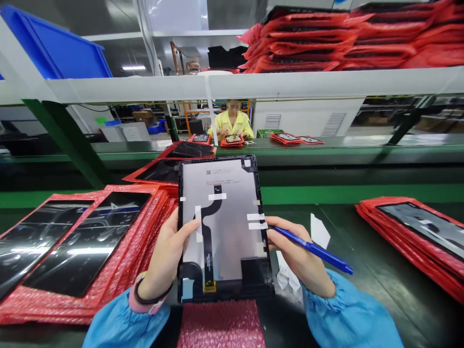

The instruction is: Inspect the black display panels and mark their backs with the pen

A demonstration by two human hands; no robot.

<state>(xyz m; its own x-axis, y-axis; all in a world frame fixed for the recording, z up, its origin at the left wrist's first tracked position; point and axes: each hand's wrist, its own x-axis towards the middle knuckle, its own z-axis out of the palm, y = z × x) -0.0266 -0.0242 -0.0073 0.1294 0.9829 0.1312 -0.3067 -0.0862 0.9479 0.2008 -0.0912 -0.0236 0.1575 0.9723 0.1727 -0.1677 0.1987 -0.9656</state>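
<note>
A tablet-sized screen panel (232, 232) is tilted up in front of me, its silvery back with a black ribbon cable and white tape strips facing me. My left hand (168, 251) grips its left edge, thumb resting on the back near the cable. At the right edge my right hand (297, 251) pinches the panel's side and also holds a blue pen (311, 247), which points down to the right. Below the panel lies a piece of pink bubble wrap (222, 326).
Red bubble-wrap sleeves with black screens (89, 241) are piled at the left; another stack (416, 232) lies at the right. White paper scraps (319, 232) sit beyond my right hand. Overhead, a shelf (253, 86) holds red-wrapped stacks. A person in yellow (232, 123) works across the line.
</note>
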